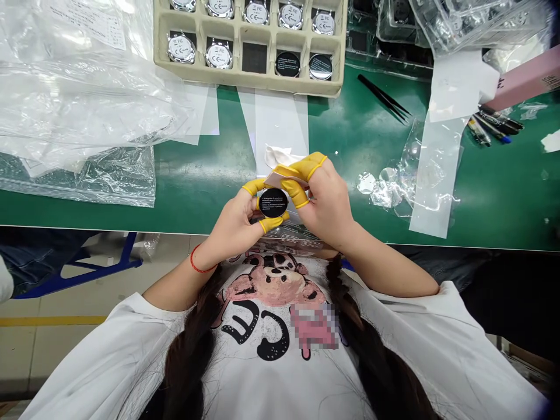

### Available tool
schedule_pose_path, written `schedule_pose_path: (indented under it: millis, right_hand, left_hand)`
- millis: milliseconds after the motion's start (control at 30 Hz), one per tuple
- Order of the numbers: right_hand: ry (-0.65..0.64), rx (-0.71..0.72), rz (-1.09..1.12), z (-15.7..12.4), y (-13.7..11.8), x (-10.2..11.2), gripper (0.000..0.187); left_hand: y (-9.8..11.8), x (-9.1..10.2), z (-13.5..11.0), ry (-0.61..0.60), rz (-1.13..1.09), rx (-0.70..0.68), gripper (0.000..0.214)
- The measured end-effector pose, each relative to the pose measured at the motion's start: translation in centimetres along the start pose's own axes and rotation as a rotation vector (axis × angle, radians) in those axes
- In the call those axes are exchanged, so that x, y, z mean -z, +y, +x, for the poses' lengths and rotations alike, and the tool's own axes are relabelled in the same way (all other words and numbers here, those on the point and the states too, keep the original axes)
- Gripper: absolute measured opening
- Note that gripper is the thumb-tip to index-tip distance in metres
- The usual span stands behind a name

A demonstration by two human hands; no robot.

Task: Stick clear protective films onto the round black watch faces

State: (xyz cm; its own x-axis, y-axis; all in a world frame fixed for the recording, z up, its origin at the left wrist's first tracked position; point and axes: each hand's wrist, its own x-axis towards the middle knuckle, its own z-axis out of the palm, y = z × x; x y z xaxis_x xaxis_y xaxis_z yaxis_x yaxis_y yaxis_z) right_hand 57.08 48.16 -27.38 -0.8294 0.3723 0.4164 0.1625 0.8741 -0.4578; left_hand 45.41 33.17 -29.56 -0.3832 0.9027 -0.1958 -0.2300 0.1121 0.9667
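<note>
My left hand (238,224), in yellow finger cots, grips a round watch case (273,203) by its rim. A black disc with small white print faces up on it. Just to the right, my right hand (328,201), also in yellow finger cots, pinches a folded white cloth (280,155) close above the watch's upper edge. Whether the cloth touches the watch, I cannot tell. Beyond both hands stands a beige compartment tray (196,73) with several watch cases, most showing silver printed backs. Two in its near row show black discs.
Black tweezers (384,98) lie on the green table (341,140). Clear round films (385,186) and a white paper strip (437,175) are on the right, with pens (494,125) beyond. Plastic bags (83,111) cover the left side. Clear trays (472,23) are stacked at the back right.
</note>
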Motion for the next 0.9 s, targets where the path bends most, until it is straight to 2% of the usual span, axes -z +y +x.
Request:
schedule_pose_path:
  millis: [133, 233, 333, 433, 533, 667, 900]
  right_hand:
    - [-0.023, -0.038, 0.182, 0.6, -0.1, 1.6, 0.011]
    - [-0.006, 0.019, 0.231, 0.3, -0.8, 2.4, 0.010]
    - [-0.026, 0.105, 0.169, -0.7, -1.8, 2.4, 0.012]
    - [-0.040, 0.080, 0.094, -1.8, -2.5, 2.1, 0.014]
    - [-0.047, 0.064, 0.022, -2.7, -3.0, 1.8, 0.013]
    - [0.017, 0.079, -0.046, -3.3, -3.3, 1.6, 0.013]
    - [0.080, 0.124, -0.051, -2.7, -2.6, 0.7, 0.011]
  left_hand:
    - [0.6, -0.3, 0.0, 0.029, -0.027, 0.050, 0.061]
    - [0.6, -0.3, 0.0, 0.040, -0.023, 0.055, 0.062]
    - [0.3, -0.2, 0.0, 0.014, -0.002, -0.012, 0.064]
    - [-0.2, -0.1, -0.1, 0.012, 0.056, -0.074, 0.064]
    - [-0.6, 0.0, -0.3, 0.022, 0.097, -0.082, 0.064]
    - [-0.7, 0.0, -0.5, 0.038, 0.108, -0.087, 0.064]
    - [-0.4, -0.1, -0.6, 0.055, 0.168, -0.090, 0.060]
